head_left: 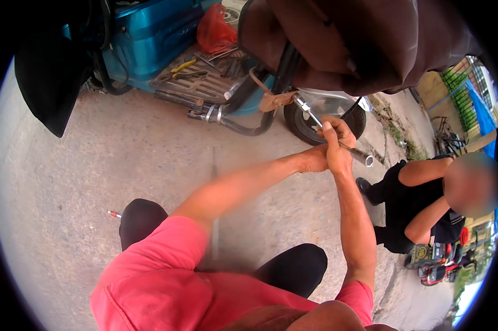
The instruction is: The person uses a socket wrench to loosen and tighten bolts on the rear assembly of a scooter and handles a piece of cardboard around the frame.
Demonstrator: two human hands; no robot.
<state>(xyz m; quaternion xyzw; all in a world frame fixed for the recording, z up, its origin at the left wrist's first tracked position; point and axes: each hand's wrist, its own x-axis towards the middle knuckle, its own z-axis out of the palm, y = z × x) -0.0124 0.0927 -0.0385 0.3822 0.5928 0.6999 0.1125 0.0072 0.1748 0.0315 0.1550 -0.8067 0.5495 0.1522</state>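
Observation:
In front of me, a metal socket wrench [313, 117] slants down to the right, with its socket end against a rusty bracket [275, 101] on a vehicle's dark frame. A hollow tubular end [364, 158] sticks out below my grip. My right hand [340, 144] is closed around the wrench, its thumb lying along the shaft. My left hand [313, 159] presses in close beside the right one at the wrench. Its fingers are hidden behind the right hand, so I cannot make out its grip. Both arms reach forward.
A slotted footboard [185, 80] holds yellow-handled pliers [184, 65] and several tools beside a red plastic bag [216, 33]. A brown cover [342, 44] hangs above a wheel [304, 126]. Another person [417, 198] crouches at right. A small red-and-white object [114, 214] lies on the concrete.

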